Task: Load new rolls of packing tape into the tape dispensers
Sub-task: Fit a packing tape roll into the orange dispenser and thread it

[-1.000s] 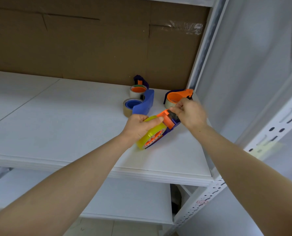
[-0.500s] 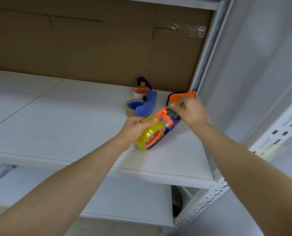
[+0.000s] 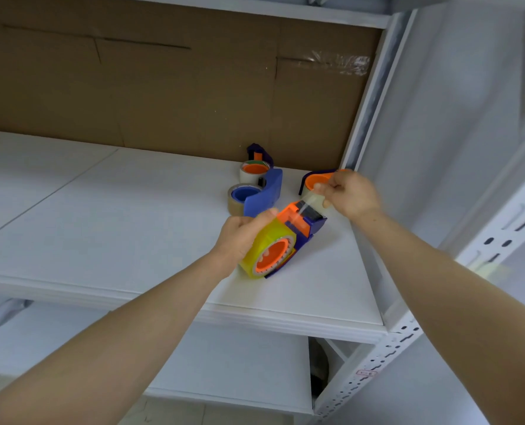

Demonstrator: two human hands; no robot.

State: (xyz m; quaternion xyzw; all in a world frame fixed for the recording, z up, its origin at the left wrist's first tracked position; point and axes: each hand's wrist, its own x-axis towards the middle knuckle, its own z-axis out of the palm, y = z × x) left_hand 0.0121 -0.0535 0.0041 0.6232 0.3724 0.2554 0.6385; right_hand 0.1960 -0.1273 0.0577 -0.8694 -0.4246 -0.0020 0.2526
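The fingers point(image 3: 320, 188) of the right hand point(image 3: 351, 193) are pinched together on the free end of a clear tape strip point(image 3: 308, 200). The strip is drawn up from the cutter end of the held dispenser point(image 3: 305, 223). The fingers of the left hand point(image 3: 239, 237) are curled around the yellow tape roll point(image 3: 262, 243), with one digit laid along the top of the roll next to the dispenser's orange guard. The roll is seated on the orange hub of the held dispenser, whose body is blue. Roll and dispenser are held tilted, low over the white shelf point(image 3: 117, 228) near its right end. Whether the lower edge touches the shelf cannot be told.

Three further dispensers are placed on the shelf behind the hands. A blue dispenser point(image 3: 266, 191), carrying a brownish roll on a blue hub, is located just behind the left hand. An orange-hub dispenser point(image 3: 255, 169) with a pale roll is set directly behind it, close to the cardboard back panel point(image 3: 163, 96). An orange-topped dispenser point(image 3: 315, 179) is partly hidden by the right hand, near the white rack upright point(image 3: 368, 102). A lower shelf point(image 3: 239, 363) is visible beneath.
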